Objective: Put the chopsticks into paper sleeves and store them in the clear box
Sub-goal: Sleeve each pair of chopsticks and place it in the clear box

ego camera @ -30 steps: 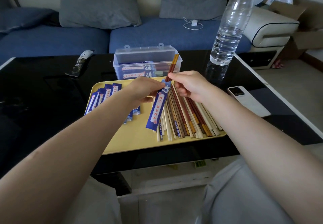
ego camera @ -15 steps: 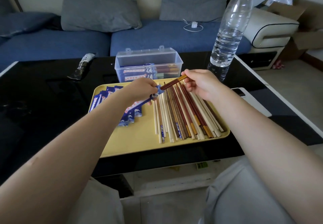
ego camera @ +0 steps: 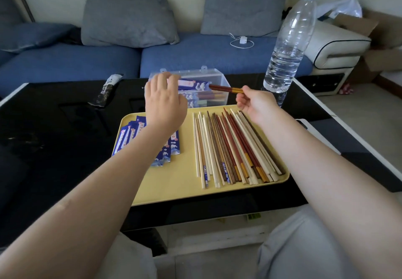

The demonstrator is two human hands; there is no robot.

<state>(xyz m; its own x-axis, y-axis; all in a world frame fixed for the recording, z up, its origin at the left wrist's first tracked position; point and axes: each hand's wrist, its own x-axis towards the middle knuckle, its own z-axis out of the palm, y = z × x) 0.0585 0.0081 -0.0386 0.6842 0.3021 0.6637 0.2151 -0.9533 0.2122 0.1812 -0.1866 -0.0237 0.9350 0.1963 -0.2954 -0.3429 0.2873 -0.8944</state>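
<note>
Head view: right hand [ego camera: 255,102] pinches yellow end of sleeved chopsticks [ego camera: 219,87], held level over clear box [ego camera: 223,83]. Blue paper sleeve [ego camera: 193,84] covers far end. Left hand [ego camera: 164,102] above box, fingers spread, holding nothing. Loose chopsticks [ego camera: 230,146] and spare sleeves [ego camera: 130,135] lie on yellow tray [ego camera: 174,183]. Water bottle [ego camera: 287,46] stands near right hand.

Left hand [ego camera: 163,102] spread, right hand [ego camera: 256,103] pinching.
</note>
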